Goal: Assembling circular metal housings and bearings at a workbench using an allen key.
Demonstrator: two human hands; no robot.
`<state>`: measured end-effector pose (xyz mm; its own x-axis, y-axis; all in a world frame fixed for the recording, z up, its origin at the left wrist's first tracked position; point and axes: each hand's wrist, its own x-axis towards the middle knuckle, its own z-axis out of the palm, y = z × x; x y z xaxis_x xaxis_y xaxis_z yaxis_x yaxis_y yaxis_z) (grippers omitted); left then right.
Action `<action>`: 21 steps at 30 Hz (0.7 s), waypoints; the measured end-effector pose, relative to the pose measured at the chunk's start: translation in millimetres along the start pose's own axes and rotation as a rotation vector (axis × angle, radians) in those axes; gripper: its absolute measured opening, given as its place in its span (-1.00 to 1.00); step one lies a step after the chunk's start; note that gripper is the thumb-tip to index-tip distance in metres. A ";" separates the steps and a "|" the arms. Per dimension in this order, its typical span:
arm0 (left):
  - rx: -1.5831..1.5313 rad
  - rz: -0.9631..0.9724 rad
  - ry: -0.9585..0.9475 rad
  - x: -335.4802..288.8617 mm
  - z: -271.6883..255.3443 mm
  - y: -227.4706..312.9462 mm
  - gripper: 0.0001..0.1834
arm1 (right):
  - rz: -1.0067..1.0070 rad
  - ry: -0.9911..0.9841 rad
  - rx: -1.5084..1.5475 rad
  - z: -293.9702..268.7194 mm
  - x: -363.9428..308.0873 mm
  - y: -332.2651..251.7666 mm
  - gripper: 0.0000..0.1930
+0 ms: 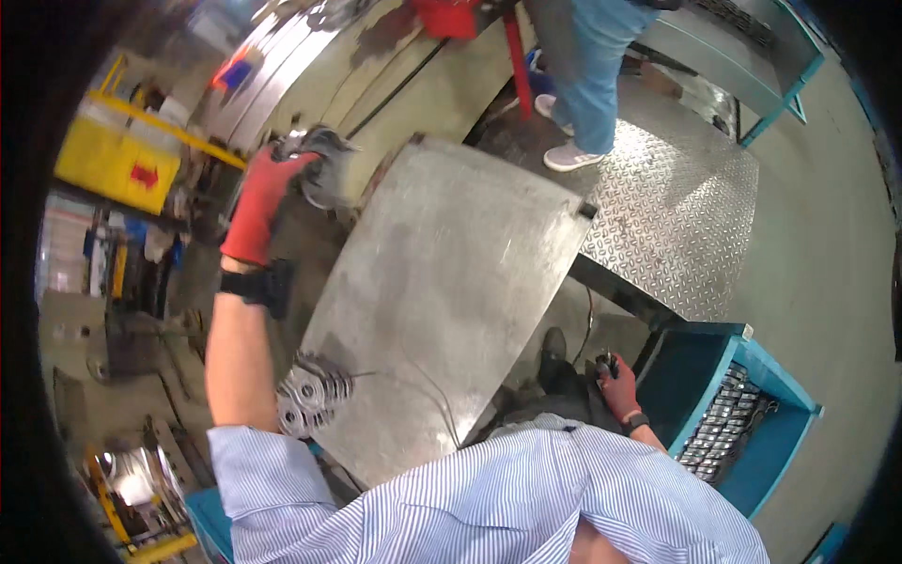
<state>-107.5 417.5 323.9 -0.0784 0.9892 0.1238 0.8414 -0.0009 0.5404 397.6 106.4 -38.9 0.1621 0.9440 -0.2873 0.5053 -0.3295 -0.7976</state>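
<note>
My left hand (265,202), in a red glove, reaches out past the left edge of a bare metal tabletop (442,254). Its fingers are closed on a shiny metal part (326,167), blurred, its exact kind unclear. Down by my right side, my right hand (617,387), also red-gloved, is closed around a small dark object (606,364) that I cannot make out. Several ringed metal parts (312,397) with round holes stand grouped at the tabletop's near left edge. Beside them a thin dark cord (427,381) curves over the metal surface.
Rows of metal pieces (722,423) fill a teal bin (775,376) at my right. Beyond the tabletop, another person in jeans (597,75) stands on a diamond-plate platform (672,197). A red stand (517,61) and a yellow panel (117,162) are farther off.
</note>
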 end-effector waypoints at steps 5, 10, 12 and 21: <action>-1.634 -0.629 -0.151 -194.9 128.8 -64.7 -0.77 | -0.115 -0.071 -0.106 23.9 -11.5 -5.5 -0.72; -1.890 -0.796 0.128 -313.7 223.4 -83.2 -0.74 | -0.127 -0.197 -0.167 25.9 -37.1 -46.2 -0.69; -1.950 -0.799 0.280 -341.5 242.2 -73.8 -0.74 | -0.117 -0.240 -0.172 32.0 -43.2 -44.6 -0.66; -0.017 -0.528 -0.012 -390.6 228.5 -90.7 -0.51 | -0.137 -0.206 -0.263 58.1 -88.8 -37.4 -0.62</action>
<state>-31.0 64.7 36.4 -0.4829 0.8573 -0.1785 0.6803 0.4956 0.5400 315.1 34.0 -14.3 -0.0835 0.9473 -0.3094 0.7158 -0.1590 -0.6800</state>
